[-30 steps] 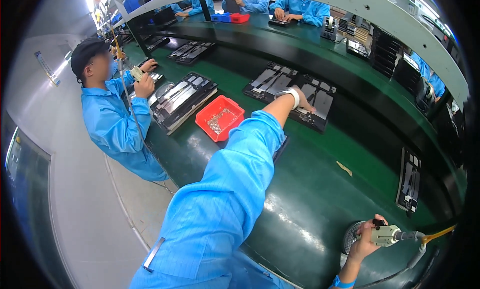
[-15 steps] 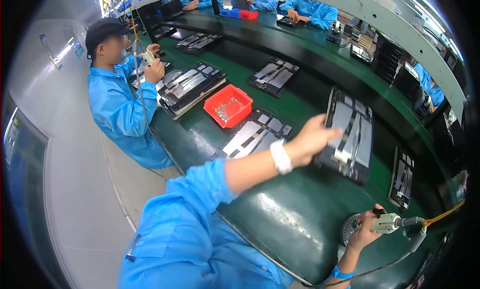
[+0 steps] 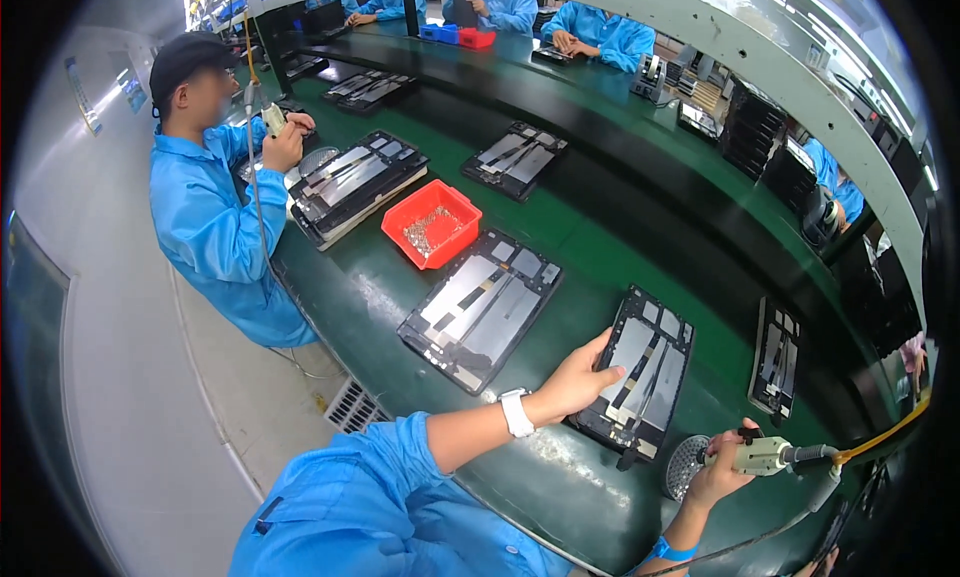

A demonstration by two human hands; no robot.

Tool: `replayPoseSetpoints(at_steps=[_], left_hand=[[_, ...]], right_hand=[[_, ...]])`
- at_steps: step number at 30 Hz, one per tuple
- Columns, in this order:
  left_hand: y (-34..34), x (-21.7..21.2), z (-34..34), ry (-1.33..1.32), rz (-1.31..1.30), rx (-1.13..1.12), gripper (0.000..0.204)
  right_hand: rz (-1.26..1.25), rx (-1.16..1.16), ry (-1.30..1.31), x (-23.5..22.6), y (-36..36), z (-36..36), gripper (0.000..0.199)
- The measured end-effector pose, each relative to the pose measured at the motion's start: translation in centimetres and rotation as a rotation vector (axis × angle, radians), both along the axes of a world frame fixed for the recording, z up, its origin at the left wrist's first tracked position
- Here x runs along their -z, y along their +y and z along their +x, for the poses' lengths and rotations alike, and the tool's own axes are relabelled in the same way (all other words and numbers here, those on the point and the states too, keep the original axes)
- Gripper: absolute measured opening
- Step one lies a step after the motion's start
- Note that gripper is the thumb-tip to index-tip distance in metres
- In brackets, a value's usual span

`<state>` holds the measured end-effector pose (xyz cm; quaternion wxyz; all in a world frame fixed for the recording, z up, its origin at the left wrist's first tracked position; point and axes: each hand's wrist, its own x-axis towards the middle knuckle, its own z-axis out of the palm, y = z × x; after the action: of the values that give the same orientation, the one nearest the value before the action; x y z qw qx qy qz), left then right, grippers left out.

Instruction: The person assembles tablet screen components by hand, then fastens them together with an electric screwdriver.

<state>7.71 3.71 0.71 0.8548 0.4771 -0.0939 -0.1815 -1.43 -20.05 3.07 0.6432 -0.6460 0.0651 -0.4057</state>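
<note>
My left hand [image 3: 578, 382] grips the left edge of an opened tablet [image 3: 650, 362], its thumb on top and its other fingers mostly hidden at the side. Silver battery panels and dark ribbon cables show inside the tablet, which is low over the green table or on it; I cannot tell whether it touches. At the lower right my right hand [image 3: 715, 477] is wrapped round a pale electric screwdriver [image 3: 762, 456] with a cable at its rear. The screwdriver's front end is beside a round dish with a dotted surface [image 3: 685, 464].
Another opened tablet [image 3: 482, 312] lies left of my hand, with a red bin [image 3: 432, 224] of small metal parts behind it. More tablets lie farther back [image 3: 515, 160] and at right [image 3: 775, 357]. A co-worker in blue [image 3: 215, 207] stands at left beside stacked tablets [image 3: 358, 182].
My left hand has brought the tablet down and nearer, from raised above the table to low in front of me. My right hand keeps its hold on the screwdriver near the dish.
</note>
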Motion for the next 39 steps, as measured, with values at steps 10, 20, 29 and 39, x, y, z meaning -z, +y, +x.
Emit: replayPoseSetpoints(at_steps=[10,20,29,39], left_hand=[[0.2,1.4,-0.2,-0.082,0.335,-0.053,0.068],[0.4,1.8,0.2,-0.09,0.229,-0.051,0.067],[0.0,1.3,0.6,-0.161,0.3,-0.063,0.066],[0.4,0.3,0.5,-0.191,0.396,-0.061,0.068]], right_hand=[[0.015,-0.001,0.014,0.9,-1.1,-0.8,0.037],[0.015,-0.038,0.049,1.2,-0.7,-0.9,0.035],[0.016,-0.096,0.083,0.6,0.5,-1.3,0.037],[0.016,-0.195,0.058,1.0,0.2,-1.8,0.034]])
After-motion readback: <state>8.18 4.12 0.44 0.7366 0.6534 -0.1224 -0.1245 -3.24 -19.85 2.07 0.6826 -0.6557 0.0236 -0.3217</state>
